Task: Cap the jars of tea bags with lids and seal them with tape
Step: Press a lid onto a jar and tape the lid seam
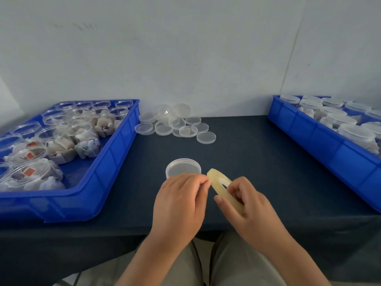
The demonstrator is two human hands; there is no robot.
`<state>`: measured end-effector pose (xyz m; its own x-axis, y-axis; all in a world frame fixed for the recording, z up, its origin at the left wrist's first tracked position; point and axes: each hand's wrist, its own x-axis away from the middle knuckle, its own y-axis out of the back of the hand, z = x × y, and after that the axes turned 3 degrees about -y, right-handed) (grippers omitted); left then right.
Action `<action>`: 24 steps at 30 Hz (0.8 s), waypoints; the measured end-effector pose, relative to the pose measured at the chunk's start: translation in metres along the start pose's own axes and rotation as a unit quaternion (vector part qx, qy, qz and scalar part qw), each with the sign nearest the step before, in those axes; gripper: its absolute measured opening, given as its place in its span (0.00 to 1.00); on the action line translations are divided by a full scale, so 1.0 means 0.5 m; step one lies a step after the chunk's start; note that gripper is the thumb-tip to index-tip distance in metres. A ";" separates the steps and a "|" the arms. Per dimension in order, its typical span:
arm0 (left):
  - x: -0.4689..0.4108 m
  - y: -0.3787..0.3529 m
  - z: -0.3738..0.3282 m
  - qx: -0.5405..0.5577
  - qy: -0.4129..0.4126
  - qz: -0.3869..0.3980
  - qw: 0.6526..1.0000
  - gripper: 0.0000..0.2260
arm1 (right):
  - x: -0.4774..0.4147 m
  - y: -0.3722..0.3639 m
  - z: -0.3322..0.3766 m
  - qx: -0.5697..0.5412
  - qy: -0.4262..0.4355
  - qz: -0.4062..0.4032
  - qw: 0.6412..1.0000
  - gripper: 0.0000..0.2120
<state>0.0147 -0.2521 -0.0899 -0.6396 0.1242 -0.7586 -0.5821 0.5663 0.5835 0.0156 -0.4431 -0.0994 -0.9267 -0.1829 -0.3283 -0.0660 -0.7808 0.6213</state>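
A clear jar with its lid on [183, 167] stands on the dark table near the front middle, partly behind my left hand [179, 205]. My right hand [247, 205] grips a pale yellowish roll of tape [223, 187], held tilted just right of the jar. The fingertips of my left hand pinch at the roll's top edge, where the tape end seems to be. Several loose clear lids [175, 124] lie in a heap by the back wall.
A blue bin [115, 153] on the left holds several open jars of tea bags. Another blue bin [321, 141] on the right holds several lidded jars. A white wall stands right behind the table. My knees show below the front edge.
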 end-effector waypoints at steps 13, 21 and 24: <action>0.014 0.015 0.037 -0.004 -0.067 0.008 0.998 0.08 | -0.007 0.004 -0.017 0.068 0.067 0.054 0.994 0.13; 0.070 -0.045 0.089 0.164 0.236 -0.067 0.956 0.34 | -0.011 -0.015 -0.012 -0.057 -0.005 0.040 0.998 0.13; 0.067 -0.071 0.093 0.229 0.300 0.008 0.926 0.47 | -0.013 -0.017 -0.006 -0.039 -0.005 0.019 0.999 0.12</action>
<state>0.0372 -0.2303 -0.1496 -0.8897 -0.2617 -0.3740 -0.3843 0.8716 0.3043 0.0232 -0.4374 -0.1048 -0.9317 -0.2069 -0.2987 -0.0030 -0.8177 0.5756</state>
